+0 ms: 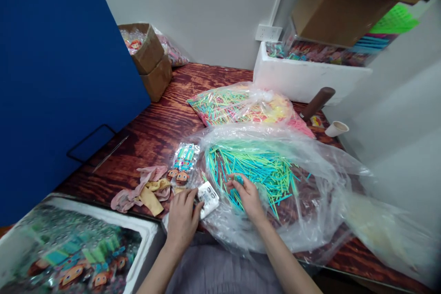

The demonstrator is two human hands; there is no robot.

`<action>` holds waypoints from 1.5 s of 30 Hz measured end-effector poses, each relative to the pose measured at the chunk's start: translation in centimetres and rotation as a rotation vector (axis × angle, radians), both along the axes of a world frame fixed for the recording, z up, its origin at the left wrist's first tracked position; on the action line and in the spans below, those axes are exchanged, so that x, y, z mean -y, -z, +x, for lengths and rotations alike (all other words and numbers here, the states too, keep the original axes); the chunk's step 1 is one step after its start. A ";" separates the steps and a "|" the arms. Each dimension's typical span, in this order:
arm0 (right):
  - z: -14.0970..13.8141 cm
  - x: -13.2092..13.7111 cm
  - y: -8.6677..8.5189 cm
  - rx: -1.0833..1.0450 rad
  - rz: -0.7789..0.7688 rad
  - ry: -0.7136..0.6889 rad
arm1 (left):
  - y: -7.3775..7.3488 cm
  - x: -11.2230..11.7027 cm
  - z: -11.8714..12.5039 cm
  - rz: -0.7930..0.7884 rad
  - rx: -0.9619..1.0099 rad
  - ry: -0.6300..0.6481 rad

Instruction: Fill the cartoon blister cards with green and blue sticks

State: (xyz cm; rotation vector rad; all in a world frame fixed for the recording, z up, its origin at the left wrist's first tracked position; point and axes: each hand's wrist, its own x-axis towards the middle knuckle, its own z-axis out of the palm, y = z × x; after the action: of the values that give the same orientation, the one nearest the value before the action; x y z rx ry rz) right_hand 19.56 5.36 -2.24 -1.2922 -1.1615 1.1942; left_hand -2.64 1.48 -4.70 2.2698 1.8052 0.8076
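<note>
My left hand (pixel 182 216) is closed at the table's front edge, with its thumb and fingers on a small white packet (pixel 208 200) printed with dark marks. My right hand (pixel 248 197) is over an open clear plastic bag (pixel 313 183), its thumb and fingertips curled together in a pinch. What lies between those fingertips is too small to make out. Thin blue and green plastic sticks (pixel 255 170) are heaped in the bag, just beyond the right hand. Two cartoon figures in a clear wrapper (pixel 184 161) lie beyond my left hand.
Crumpled pink and yellow finger cots or gloves (pixel 148 190) lie at left. A foam box (pixel 151 229) holding wrapped figures stands at front left. Behind are a tied bag of colored sticks (pixel 234 103), a brown tube (pixel 319 101), a paper cup (pixel 336 128) and a white foam box (pixel 306 76).
</note>
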 end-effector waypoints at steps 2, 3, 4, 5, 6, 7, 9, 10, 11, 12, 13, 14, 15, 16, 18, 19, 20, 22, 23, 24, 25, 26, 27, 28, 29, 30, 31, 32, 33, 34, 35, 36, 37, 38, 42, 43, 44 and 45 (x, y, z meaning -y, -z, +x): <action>1.1 -0.1 -1.0 0.040 0.019 0.040 | 0.2 -0.3 -0.1 -0.007 0.015 -0.015; 1.6 -0.2 -1.5 0.037 0.027 0.047 | 0.2 -0.4 -0.1 -0.008 0.028 -0.023; 2.0 -0.1 -1.9 0.020 0.037 0.048 | 0.2 -0.5 -0.1 -0.007 0.043 -0.029; 2.4 0.0 -2.2 -0.006 0.048 0.042 | 0.2 -0.7 -0.1 -0.006 0.061 -0.035; 2.6 0.1 -2.4 -0.031 0.060 0.029 | 0.2 -0.8 -0.1 -0.004 0.081 -0.040; 2.7 0.3 -2.6 -0.050 0.073 0.014 | 0.1 -0.9 -0.1 -0.003 0.105 -0.044; 2.7 0.7 -2.7 -0.060 0.086 -0.009 | 0.0 -1.0 -0.1 -0.002 0.159 -0.048; 2.6 0.8 -2.7 -0.062 0.086 -0.019 | -0.1 -1.0 -0.1 -0.003 0.186 -0.046; 2.4 1.0 -2.7 -0.067 0.086 -0.025 | -0.1 -1.0 -0.2 -0.003 0.208 -0.043; 2.3 1.1 -2.6 -0.076 0.087 -0.029 | -0.2 -1.0 -0.2 0.000 0.224 -0.035; 2.1 1.2 -2.5 -0.089 0.090 -0.031 | -0.2 -1.0 -0.3 0.006 0.233 -0.028; 2.0 1.2 -2.4 -0.103 0.094 -0.033 | -0.3 -1.0 -0.4 0.014 0.234 -0.020; 1.9 1.3 -2.4 -0.116 0.100 -0.035 | -0.2 -1.1 -0.5 0.024 0.230 -0.015; 1.8 1.3 -2.4 -0.126 0.106 -0.037 | -0.2 -1.1 -0.7 0.032 0.220 -0.013; 1.7 1.3 -2.4 -0.133 0.114 -0.038 | -0.1 -1.2 -1.0 0.044 0.191 -0.009; 1.7 1.3 -2.4 -0.130 0.116 -0.039 | 0.0 -1.2 -1.1 0.050 0.175 -0.003; 1.7 1.3 -2.4 -0.125 0.115 -0.040 | 0.1 -1.1 -1.3 0.057 0.158 0.007; 1.7 1.4 -2.4 -0.118 0.112 -0.042 | 0.1 -0.9 -1.6 0.073 0.129 0.026; 1.7 1.5 -2.4 -0.118 0.108 -0.044 | 0.1 -0.8 -1.8 0.079 0.115 0.028; 1.6 1.5 -2.3 -0.122 0.104 -0.045 | 0.1 -0.7 -1.9 0.082 0.103 0.026; 1.6 1.6 -2.2 -0.128 0.100 -0.047 | 0.0 -0.5 -2.0 0.084 0.094 0.018; 1.6 1.6 -2.1 -0.134 0.096 -0.050 | -0.1 -0.4 -2.2 0.086 0.090 0.007; 1.5 1.7 -2.0 -0.142 0.092 -0.055 | -0.2 -0.4 -2.2 0.087 0.087 -0.007; 1.4 1.7 -1.9 -0.149 0.090 -0.059 | -0.4 -0.3 -2.3 0.088 0.086 -0.020; 1.4 1.7 -1.9 -0.157 0.089 -0.064 | -0.5 -0.4 -2.3 0.091 0.088 -0.035; 1.3 1.7 -1.8 -0.166 0.089 -0.069 | -0.6 -0.4 -2.4 0.094 0.092 -0.051; 1.3 1.7 -1.8 -0.173 0.089 -0.074 | -0.8 -0.5 -2.3 0.100 0.100 -0.065; 1.2 1.7 -1.9 -0.179 0.089 -0.077 | -0.9 -0.7 -2.3 0.106 0.114 -0.074; 1.2 1.7 -1.9 -0.182 0.089 -0.078 | -1.0 -0.8 -2.2 0.110 0.133 -0.079; 1.2 1.7 -2.0 -0.184 0.086 -0.077 | -1.1 -0.9 -2.1 0.113 0.157 -0.081; 1.1 1.7 -2.2 -0.187 0.082 -0.074 | -1.2 -1.0 -2.1 0.112 0.183 -0.081; 1.1 1.8 -2.3 -0.191 0.077 -0.069 | -1.3 -1.1 -2.0 0.109 0.208 -0.078; 1.1 1.8 -2.4 -0.195 0.070 -0.064 | -1.3 -1.2 -1.9 0.102 0.230 -0.072; 1.1 1.8 -2.5 -0.201 0.062 -0.059 | -1.4 -1.2 -1.9 0.093 0.252 -0.065; 1.0 1.9 -2.6 -0.210 0.027 -0.041 | -1.7 -1.4 -1.8 0.072 0.337 -0.038; 1.0 1.9 -2.5 -0.214 0.018 -0.038 | -1.7 -1.5 -1.8 0.071 0.357 -0.036; 1.0 1.9 -2.4 -0.220 0.007 -0.031 | -1.8 -1.5 -1.8 0.069 0.377 -0.034; 1.1 1.9 -2.2 -0.224 -0.004 -0.020 | -1.8 -1.6 -1.9 0.064 0.394 -0.032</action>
State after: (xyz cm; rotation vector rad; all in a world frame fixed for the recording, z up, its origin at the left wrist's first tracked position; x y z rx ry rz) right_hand 20.64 3.51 -0.01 -1.1198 -1.0109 1.3195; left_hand -4.51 3.04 -2.89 1.9434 1.6542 1.2324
